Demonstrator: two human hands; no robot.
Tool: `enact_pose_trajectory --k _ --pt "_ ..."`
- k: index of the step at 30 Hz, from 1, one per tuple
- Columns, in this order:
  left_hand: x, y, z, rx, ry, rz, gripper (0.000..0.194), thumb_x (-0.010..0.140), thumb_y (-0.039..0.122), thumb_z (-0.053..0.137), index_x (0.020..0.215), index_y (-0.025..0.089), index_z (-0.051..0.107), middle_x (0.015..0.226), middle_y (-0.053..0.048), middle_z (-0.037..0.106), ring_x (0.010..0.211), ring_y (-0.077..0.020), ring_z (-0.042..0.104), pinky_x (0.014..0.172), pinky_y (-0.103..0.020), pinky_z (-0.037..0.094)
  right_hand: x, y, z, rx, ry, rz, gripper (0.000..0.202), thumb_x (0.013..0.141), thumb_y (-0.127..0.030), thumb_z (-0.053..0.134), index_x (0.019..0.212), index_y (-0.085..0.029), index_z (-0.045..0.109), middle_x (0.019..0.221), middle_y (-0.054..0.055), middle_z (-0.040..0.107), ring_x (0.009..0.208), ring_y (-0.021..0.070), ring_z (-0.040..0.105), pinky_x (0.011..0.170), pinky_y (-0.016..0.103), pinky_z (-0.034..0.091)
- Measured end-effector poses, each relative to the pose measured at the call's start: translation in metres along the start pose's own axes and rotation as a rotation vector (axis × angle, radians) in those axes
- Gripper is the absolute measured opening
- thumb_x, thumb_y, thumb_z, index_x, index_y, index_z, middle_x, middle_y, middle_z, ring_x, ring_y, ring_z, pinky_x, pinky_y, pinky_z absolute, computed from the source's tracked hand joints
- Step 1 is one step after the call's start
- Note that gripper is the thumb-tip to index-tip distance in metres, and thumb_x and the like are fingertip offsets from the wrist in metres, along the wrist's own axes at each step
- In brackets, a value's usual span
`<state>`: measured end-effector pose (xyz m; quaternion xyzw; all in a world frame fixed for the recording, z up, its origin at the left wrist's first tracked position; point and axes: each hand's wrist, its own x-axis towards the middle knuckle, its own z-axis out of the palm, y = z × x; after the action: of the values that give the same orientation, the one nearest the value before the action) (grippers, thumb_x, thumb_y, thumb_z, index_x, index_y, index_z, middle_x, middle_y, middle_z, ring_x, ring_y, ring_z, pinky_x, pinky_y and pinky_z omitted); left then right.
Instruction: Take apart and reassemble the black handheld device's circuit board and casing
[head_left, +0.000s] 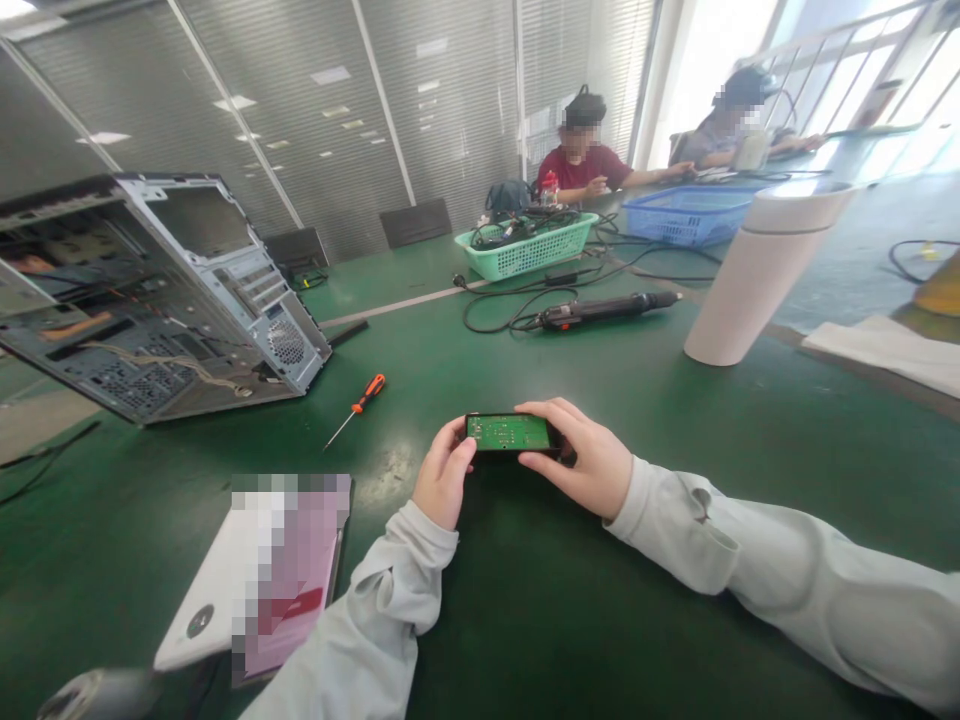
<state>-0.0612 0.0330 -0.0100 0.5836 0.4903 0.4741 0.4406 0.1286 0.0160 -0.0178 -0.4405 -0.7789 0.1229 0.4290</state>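
Observation:
Both hands hold a small green circuit board [510, 432] in a black frame, just above the green table [570, 610]. My left hand [444, 472] grips its left end, thumb on the near side. Around the right end are the fingers and thumb of my right hand [589, 455]. The board's face, dotted with solder points, is turned toward me. A screwdriver [362, 400] with an orange and black handle lies to the left of the hands. Beyond them rests a black electric screwdriver [600, 312] with a cable.
An open computer case [217, 310] stands at left. A pinkish-white tumbler [750, 280] is at right. Farther back are a green basket [525, 258] of cables and a blue basket [679, 218]. A white device [217, 590] lies front left. Two people sit at the far side.

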Motion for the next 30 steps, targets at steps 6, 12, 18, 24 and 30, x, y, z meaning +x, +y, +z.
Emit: enact_pose_trajectory --k 6,12,18,24,30 --pt "-0.001 0.002 0.001 0.006 -0.035 0.017 0.046 0.068 0.031 0.058 0.112 0.016 0.057 0.104 -0.008 0.062 0.084 -0.0183 0.055 0.066 -0.027 0.046 0.001 0.008 0.000 0.179 0.020 0.107 0.038 0.083 -0.038 0.052 0.115 -0.018 0.049 0.111 0.005 0.051 0.094 0.0171 0.052 0.080 0.031 0.048" --pt "-0.007 0.008 0.003 0.044 -0.100 0.108 0.053 0.076 0.036 0.057 0.126 0.022 0.047 0.111 -0.008 0.057 0.083 -0.0172 0.055 0.065 -0.025 0.046 0.001 0.011 0.002 0.335 -0.006 0.186 0.042 0.081 -0.042 0.053 0.114 -0.017 0.049 0.111 0.007 0.050 0.092 0.0170 0.053 0.071 0.027 0.050" --pt "-0.007 0.002 0.003 0.088 -0.133 0.145 0.045 0.079 0.041 0.054 0.119 0.022 0.049 0.109 -0.008 0.054 0.087 -0.0174 0.053 0.069 -0.026 0.045 0.004 0.008 0.000 0.496 0.010 0.327 0.045 0.077 -0.045 0.055 0.110 -0.016 0.046 0.101 0.006 0.050 0.079 0.0122 0.053 0.065 0.022 0.049" --pt "-0.004 0.000 0.003 0.105 -0.100 0.128 0.046 0.078 0.049 0.051 0.112 0.018 0.050 0.077 -0.002 0.051 0.069 -0.0133 0.049 0.058 -0.023 0.042 0.012 0.007 -0.009 0.699 -0.119 0.496 0.051 0.069 -0.054 0.055 0.099 -0.014 0.041 0.073 0.001 0.049 0.053 0.0095 0.051 0.039 0.015 0.036" --pt "-0.002 0.003 0.001 0.094 -0.084 0.066 0.056 0.077 0.060 0.041 0.105 0.014 0.057 0.082 -0.005 0.061 0.068 -0.0146 0.053 0.058 -0.025 0.044 0.019 0.002 -0.015 0.868 -0.164 0.826 0.040 0.070 -0.047 0.056 0.078 -0.016 0.031 0.055 -0.001 0.048 0.041 0.0120 0.050 0.032 0.013 0.028"
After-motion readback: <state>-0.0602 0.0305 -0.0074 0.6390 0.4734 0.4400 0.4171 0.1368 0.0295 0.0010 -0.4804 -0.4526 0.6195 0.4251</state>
